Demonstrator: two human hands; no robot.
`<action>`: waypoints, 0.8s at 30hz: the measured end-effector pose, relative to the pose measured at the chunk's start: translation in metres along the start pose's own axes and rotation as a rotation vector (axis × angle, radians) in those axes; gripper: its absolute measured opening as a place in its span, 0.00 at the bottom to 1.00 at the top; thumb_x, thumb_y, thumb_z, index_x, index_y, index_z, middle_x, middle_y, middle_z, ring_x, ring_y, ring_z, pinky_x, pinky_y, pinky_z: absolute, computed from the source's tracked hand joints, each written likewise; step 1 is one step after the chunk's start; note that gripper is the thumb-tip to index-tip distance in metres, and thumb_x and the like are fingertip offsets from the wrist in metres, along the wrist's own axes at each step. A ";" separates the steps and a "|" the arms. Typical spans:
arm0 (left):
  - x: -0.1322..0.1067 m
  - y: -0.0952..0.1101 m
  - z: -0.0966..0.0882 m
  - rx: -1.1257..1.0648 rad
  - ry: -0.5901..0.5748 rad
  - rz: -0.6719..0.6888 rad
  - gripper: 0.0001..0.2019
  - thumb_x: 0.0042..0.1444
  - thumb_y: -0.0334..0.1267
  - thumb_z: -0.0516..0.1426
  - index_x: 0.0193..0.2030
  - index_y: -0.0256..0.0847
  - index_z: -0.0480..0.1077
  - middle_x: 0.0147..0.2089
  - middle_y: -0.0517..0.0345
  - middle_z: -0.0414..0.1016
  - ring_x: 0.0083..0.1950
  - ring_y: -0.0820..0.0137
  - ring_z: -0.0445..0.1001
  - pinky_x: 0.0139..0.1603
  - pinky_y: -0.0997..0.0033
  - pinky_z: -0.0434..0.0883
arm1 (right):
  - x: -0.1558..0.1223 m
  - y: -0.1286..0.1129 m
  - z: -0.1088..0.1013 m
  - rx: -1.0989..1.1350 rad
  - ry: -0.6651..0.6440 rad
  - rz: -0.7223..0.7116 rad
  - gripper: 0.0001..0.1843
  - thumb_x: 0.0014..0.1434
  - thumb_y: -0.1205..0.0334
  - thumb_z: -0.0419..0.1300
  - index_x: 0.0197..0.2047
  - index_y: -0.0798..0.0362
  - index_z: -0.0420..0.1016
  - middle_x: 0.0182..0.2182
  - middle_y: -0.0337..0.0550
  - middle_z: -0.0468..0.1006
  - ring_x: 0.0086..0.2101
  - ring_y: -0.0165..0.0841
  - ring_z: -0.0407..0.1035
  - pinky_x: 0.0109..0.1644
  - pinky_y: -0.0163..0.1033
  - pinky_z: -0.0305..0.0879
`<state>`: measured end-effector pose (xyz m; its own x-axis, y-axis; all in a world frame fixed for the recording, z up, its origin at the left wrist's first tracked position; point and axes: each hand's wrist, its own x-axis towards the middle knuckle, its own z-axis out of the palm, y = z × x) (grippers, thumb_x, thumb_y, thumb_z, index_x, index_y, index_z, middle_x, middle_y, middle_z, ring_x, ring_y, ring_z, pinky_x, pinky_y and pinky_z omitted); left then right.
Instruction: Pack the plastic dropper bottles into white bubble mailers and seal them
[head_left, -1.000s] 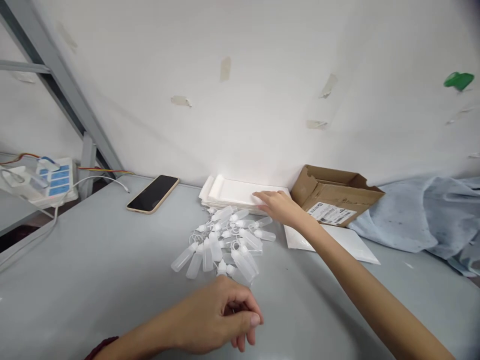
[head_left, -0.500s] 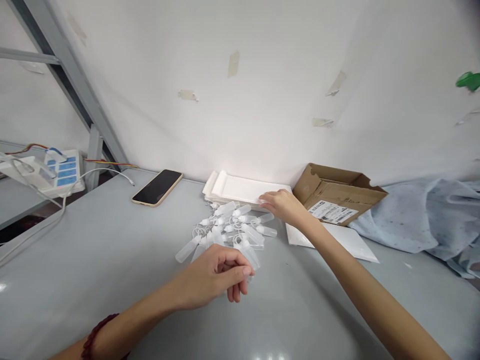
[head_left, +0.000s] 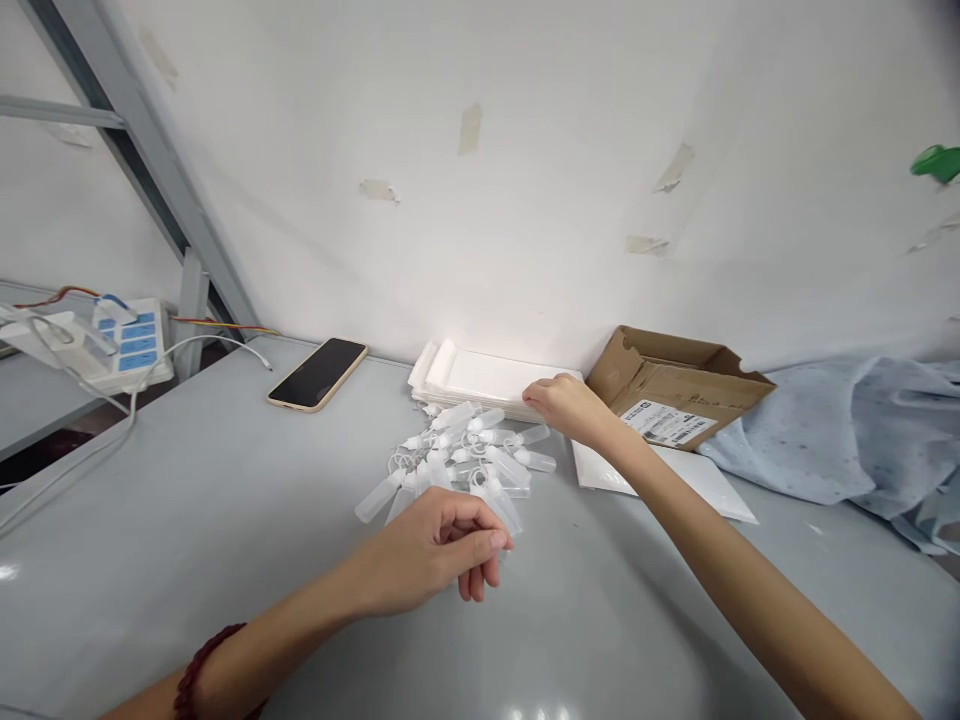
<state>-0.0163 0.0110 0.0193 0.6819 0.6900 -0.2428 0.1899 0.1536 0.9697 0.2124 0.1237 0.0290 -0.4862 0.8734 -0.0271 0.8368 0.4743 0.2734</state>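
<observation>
A stack of white mailer envelopes point(head_left: 491, 375) lies against the wall, their flaps at the left end. My right hand point(head_left: 562, 405) is closed in a pinch at the right front edge of the upper envelope. In front of the stack is a loose pile of small translucent squeeze bottles point(head_left: 510, 465) with white caps and thin loops. My left hand point(head_left: 450, 550) hovers at the near side of this pile, fingers curled and thumb against the index finger. Something clear shows just beyond its fingertips; whether the hand holds it is hidden.
A phone point(head_left: 319, 375) lies on the grey table at the left, near a power strip point(head_left: 135, 345) with a white cable. To the right are an opened cardboard box point(head_left: 667, 385), a flat white envelope point(head_left: 697, 485) and light blue cloth point(head_left: 825, 430).
My right hand has tightened its fingers at the envelope's edge, with very little travel. My left hand has kept nearly the same place and pose. The view has shifted slightly.
</observation>
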 end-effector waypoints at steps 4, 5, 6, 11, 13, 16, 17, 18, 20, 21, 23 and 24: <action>0.001 -0.002 0.000 -0.017 0.008 0.005 0.11 0.59 0.41 0.54 0.32 0.35 0.71 0.28 0.59 0.74 0.27 0.74 0.72 0.32 0.74 0.69 | 0.003 0.003 0.009 -0.019 0.101 0.014 0.17 0.63 0.57 0.57 0.53 0.55 0.68 0.50 0.48 0.71 0.45 0.37 0.70 0.47 0.48 0.70; 0.002 -0.003 0.000 -0.027 0.011 0.010 0.12 0.59 0.42 0.54 0.32 0.35 0.71 0.28 0.59 0.74 0.27 0.74 0.72 0.31 0.74 0.69 | 0.003 0.002 0.010 -0.024 0.141 0.020 0.18 0.63 0.57 0.57 0.54 0.55 0.68 0.51 0.48 0.71 0.45 0.37 0.70 0.47 0.48 0.70; 0.003 -0.005 0.000 -0.046 0.018 0.014 0.12 0.60 0.43 0.54 0.33 0.35 0.71 0.28 0.59 0.74 0.27 0.74 0.72 0.31 0.74 0.69 | 0.002 0.002 0.012 -0.031 0.188 0.025 0.18 0.63 0.57 0.58 0.53 0.55 0.68 0.50 0.48 0.71 0.45 0.37 0.70 0.47 0.47 0.70; 0.008 -0.003 -0.005 -0.354 0.263 0.013 0.20 0.60 0.50 0.54 0.48 0.33 0.68 0.33 0.52 0.77 0.28 0.70 0.75 0.30 0.72 0.72 | -0.014 -0.006 0.014 -0.070 0.499 -0.028 0.11 0.66 0.70 0.47 0.44 0.59 0.70 0.43 0.52 0.76 0.39 0.36 0.72 0.44 0.44 0.69; 0.007 0.003 -0.010 -0.520 0.391 0.021 0.26 0.61 0.52 0.52 0.57 0.32 0.62 0.41 0.44 0.78 0.36 0.64 0.78 0.33 0.68 0.74 | -0.028 -0.012 0.015 -0.085 0.635 -0.088 0.14 0.66 0.74 0.43 0.43 0.59 0.69 0.44 0.57 0.77 0.42 0.38 0.72 0.45 0.45 0.68; 0.003 0.013 -0.019 -0.698 0.469 0.047 0.33 0.62 0.58 0.46 0.62 0.30 0.57 0.52 0.36 0.74 0.49 0.55 0.76 0.37 0.63 0.76 | -0.054 -0.022 0.019 -0.104 0.812 -0.197 0.09 0.64 0.73 0.47 0.45 0.59 0.66 0.44 0.60 0.77 0.46 0.41 0.72 0.44 0.46 0.69; 0.002 0.015 -0.023 -0.729 0.476 0.054 0.33 0.62 0.58 0.45 0.61 0.30 0.59 0.53 0.36 0.73 0.51 0.54 0.74 0.38 0.62 0.76 | -0.063 -0.026 0.020 -0.109 0.856 -0.238 0.09 0.63 0.74 0.50 0.46 0.59 0.65 0.44 0.60 0.77 0.46 0.41 0.72 0.44 0.45 0.70; 0.001 0.015 -0.025 -0.746 0.480 0.063 0.32 0.61 0.58 0.46 0.59 0.30 0.62 0.54 0.37 0.73 0.52 0.53 0.74 0.39 0.61 0.76 | -0.072 -0.029 0.023 -0.114 0.894 -0.275 0.10 0.62 0.74 0.52 0.47 0.59 0.64 0.44 0.60 0.77 0.47 0.42 0.72 0.44 0.45 0.71; 0.001 0.013 -0.030 -0.738 0.498 0.076 0.27 0.60 0.53 0.51 0.56 0.32 0.67 0.53 0.42 0.74 0.52 0.54 0.74 0.41 0.62 0.76 | -0.089 -0.034 0.027 -0.116 0.938 -0.331 0.12 0.60 0.75 0.54 0.48 0.59 0.64 0.44 0.58 0.78 0.50 0.43 0.70 0.45 0.46 0.72; 0.002 0.011 -0.031 -0.711 0.511 0.067 0.23 0.58 0.48 0.54 0.53 0.33 0.69 0.52 0.44 0.75 0.50 0.55 0.75 0.39 0.65 0.75 | -0.096 -0.036 0.029 -0.115 0.952 -0.352 0.12 0.59 0.75 0.55 0.47 0.60 0.65 0.44 0.59 0.78 0.52 0.44 0.70 0.45 0.46 0.72; 0.003 0.006 -0.031 -0.625 0.534 0.009 0.18 0.53 0.39 0.58 0.49 0.32 0.72 0.48 0.46 0.77 0.46 0.58 0.76 0.34 0.71 0.73 | -0.108 -0.040 0.033 -0.092 0.964 -0.373 0.12 0.57 0.77 0.57 0.45 0.63 0.67 0.43 0.61 0.77 0.53 0.47 0.69 0.45 0.46 0.73; 0.004 0.004 -0.030 -0.582 0.536 -0.027 0.17 0.50 0.35 0.59 0.48 0.32 0.73 0.46 0.47 0.78 0.44 0.60 0.77 0.32 0.73 0.72 | -0.113 -0.042 0.034 -0.074 0.959 -0.374 0.11 0.56 0.77 0.57 0.44 0.63 0.68 0.43 0.62 0.77 0.53 0.48 0.68 0.45 0.46 0.73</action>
<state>-0.0340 0.0350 0.0233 0.2208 0.9049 -0.3639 -0.2992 0.4179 0.8578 0.2404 0.0089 -0.0124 -0.7357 0.2005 0.6469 0.5888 0.6613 0.4647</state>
